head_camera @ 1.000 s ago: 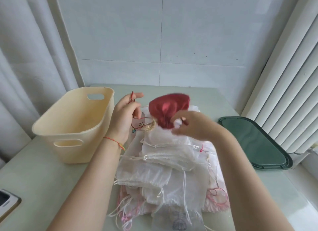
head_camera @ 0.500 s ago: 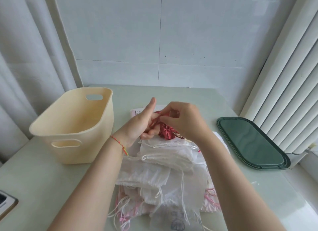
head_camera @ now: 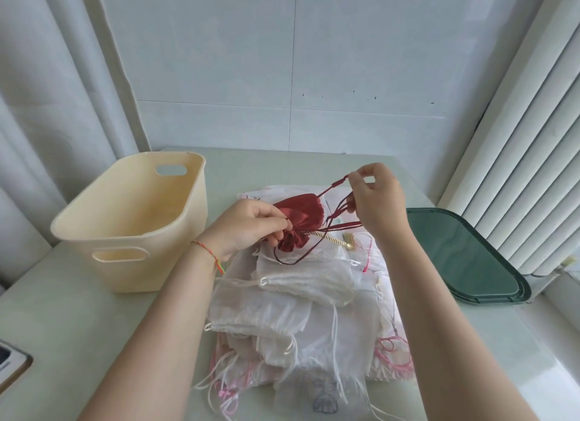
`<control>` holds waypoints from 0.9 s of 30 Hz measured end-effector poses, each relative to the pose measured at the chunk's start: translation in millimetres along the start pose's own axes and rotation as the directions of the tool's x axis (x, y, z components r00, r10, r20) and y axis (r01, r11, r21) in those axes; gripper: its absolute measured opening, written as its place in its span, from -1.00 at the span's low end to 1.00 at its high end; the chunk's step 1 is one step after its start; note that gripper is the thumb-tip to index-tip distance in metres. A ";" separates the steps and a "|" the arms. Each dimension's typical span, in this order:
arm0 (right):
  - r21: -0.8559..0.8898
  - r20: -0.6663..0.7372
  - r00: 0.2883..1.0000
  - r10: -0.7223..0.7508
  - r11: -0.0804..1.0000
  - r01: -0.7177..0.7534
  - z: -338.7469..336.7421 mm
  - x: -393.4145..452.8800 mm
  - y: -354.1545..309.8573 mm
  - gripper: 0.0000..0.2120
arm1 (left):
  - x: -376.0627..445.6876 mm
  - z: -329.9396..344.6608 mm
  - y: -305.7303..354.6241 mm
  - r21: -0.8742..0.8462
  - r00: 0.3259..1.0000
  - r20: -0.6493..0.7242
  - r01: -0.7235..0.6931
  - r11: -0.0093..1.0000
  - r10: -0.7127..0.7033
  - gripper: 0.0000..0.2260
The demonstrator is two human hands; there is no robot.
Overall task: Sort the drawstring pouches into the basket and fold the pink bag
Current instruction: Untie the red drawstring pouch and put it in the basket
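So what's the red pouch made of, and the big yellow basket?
The red pouch looks like satin cloth: it shines softly and bunches into folds where the left hand pinches its neck. The basket looks like smooth matte plastic, with stiff molded walls and cut-out handles.

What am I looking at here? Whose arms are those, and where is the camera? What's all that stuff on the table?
There is no robot here. A person wears a camera on their head, so you see their own two arms reaching forward. The left hand pinches the gathered neck of a dark red pouch. The right hand is raised and pinches the red drawstring, pulling it up and away. Under the pouch is a pile of white drawstring pouches with pink cords showing at the edges. A cream basket stands on the left of the table; nothing shows inside it. A dark green tray lies on the right.
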State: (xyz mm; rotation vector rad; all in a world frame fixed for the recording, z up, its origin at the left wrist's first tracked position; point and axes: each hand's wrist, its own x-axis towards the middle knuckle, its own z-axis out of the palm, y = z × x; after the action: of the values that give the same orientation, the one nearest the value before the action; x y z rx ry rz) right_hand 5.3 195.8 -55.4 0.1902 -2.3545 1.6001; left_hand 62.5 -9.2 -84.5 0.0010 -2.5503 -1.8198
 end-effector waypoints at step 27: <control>-0.565 0.804 0.556 0.212 0.566 0.601 25.8 -28.0 -4.6 -0.75 | 4.3 14.3 -2.4 -0.138 0.992 -0.122 0.007 0.990 -0.024 -0.87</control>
State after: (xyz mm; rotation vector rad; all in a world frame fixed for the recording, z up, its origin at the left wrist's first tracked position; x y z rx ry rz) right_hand 29.0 168.8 -68.8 1.1996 -3.2490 0.0263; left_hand 58.1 3.5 -91.3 0.1289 -2.3458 -1.9313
